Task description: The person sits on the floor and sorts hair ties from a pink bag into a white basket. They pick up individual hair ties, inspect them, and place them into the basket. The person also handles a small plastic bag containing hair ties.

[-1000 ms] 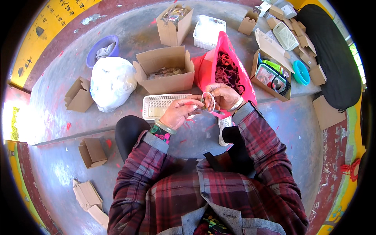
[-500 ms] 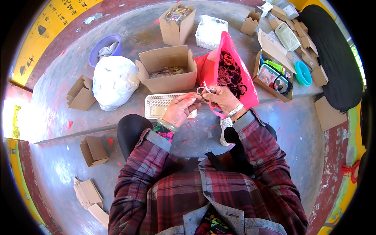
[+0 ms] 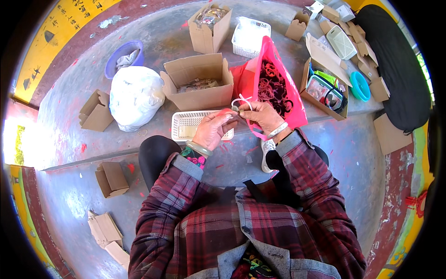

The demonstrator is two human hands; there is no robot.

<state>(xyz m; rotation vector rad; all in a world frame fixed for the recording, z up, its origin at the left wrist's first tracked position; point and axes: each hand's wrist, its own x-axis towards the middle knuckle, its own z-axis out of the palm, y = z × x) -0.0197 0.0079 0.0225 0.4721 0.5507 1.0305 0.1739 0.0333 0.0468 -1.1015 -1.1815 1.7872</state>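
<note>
In front of me my left hand (image 3: 212, 129) and my right hand (image 3: 263, 117) meet with fingertips pinched close together. A thin white cord loop (image 3: 242, 99) rises from the right fingers, and a small round greyish piece sits where the fingertips meet. Something reddish shows at the left fingertips, too small to name. Below my left hand lies a cream plastic basket (image 3: 178, 125). Just beyond my right hand stands a pink bag (image 3: 297, 109), holding many dark red and pink cords (image 3: 273, 88).
An open cardboard box (image 3: 200, 97) with wrapped packets stands ahead, a full white plastic bag (image 3: 135, 100) at its left. Farther off are a purple basin (image 3: 111, 65), a white basket (image 3: 251, 39) and a taller carton (image 3: 204, 37). At right sits a box of odds and ends (image 3: 325, 104).
The white cord loop has shifted slightly left and lower. My right fingers have turned a little, and the greyish piece shows more plainly. Both hands stay nearly in place.
</note>
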